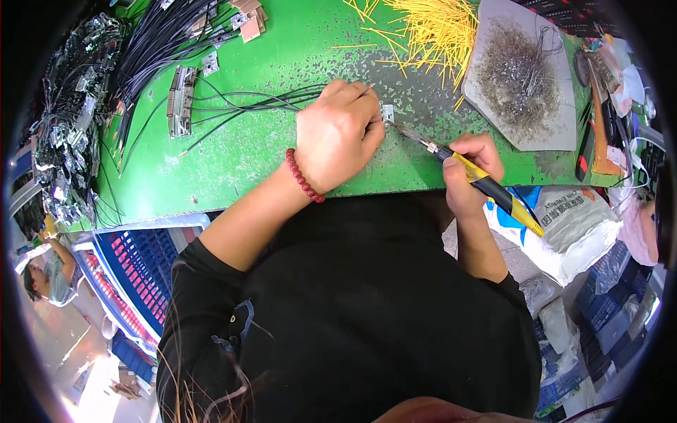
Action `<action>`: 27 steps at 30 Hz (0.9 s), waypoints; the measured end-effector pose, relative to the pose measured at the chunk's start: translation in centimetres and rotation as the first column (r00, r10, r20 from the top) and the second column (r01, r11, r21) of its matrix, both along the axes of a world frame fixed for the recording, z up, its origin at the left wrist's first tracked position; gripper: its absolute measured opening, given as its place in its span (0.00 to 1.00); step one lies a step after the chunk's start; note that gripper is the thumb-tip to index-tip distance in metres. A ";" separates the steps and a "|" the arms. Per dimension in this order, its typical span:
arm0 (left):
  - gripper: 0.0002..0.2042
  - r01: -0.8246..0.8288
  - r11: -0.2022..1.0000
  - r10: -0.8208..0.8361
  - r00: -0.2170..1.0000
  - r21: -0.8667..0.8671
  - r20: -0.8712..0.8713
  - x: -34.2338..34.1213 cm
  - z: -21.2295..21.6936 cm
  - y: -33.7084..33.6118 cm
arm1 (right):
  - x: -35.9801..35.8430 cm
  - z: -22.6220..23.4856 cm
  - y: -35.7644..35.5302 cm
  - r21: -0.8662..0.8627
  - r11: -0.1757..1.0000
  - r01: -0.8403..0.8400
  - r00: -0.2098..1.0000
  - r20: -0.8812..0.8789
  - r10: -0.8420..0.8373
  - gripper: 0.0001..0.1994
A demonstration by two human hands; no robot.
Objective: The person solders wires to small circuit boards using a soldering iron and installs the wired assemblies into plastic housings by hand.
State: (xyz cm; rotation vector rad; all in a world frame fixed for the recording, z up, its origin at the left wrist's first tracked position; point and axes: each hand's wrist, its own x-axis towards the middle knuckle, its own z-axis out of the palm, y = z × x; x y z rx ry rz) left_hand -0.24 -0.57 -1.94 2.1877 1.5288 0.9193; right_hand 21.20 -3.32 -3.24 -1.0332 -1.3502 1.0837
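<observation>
My right hand (471, 171) grips a yellow and black soldering iron (509, 204) like a pen. Its metal tip points left, close by a small white-silver metal part (387, 113) at my left hand's fingertips. Curled over thin black cables (271, 102), my left hand (340, 130) has its fingers closed, and a cable end sticks out past the knuckles. Whether those fingers also pinch the small part is hidden. The cables run left over the green tabletop (247, 166) to a stack of metal pieces (181, 102).
Yellow thin tubes (434, 32) lie scattered at the back. A grey board (560, 106) with dark debris is at the right. Black cables (151, 53) and a heap of metal parts (74, 116) fill the left. Blue baskets (141, 264) stand below the table edge, white sacks (575, 236) at right.
</observation>
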 end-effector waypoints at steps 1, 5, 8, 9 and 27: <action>0.05 -0.001 1.000 0.001 1.000 -0.007 0.003 0.0 -0.2 0.1 | 0.0 -0.2 0.1 -0.011 1.000 -0.004 1.000 0.008 0.004 0.08; 0.05 -0.002 1.000 0.002 1.000 0.005 0.005 0.0 0.0 -0.1 | -0.2 0.7 -0.2 -0.092 0.996 -0.017 0.999 0.050 0.021 0.08; 0.05 -0.002 1.000 0.002 1.000 0.011 0.008 0.0 0.0 -0.1 | -0.2 -0.5 -0.1 0.096 0.994 0.056 0.998 -0.042 -0.052 0.09; 0.05 0.001 1.000 -0.001 1.000 0.014 0.009 0.0 0.0 0.0 | -0.1 -0.5 0.0 0.096 0.994 0.057 0.998 -0.041 -0.053 0.09; 0.03 0.120 0.982 -0.119 0.993 -0.144 0.016 -0.9 1.0 0.6 | 0.3 0.2 0.2 -0.007 1.000 0.001 1.000 -0.026 -0.001 0.10</action>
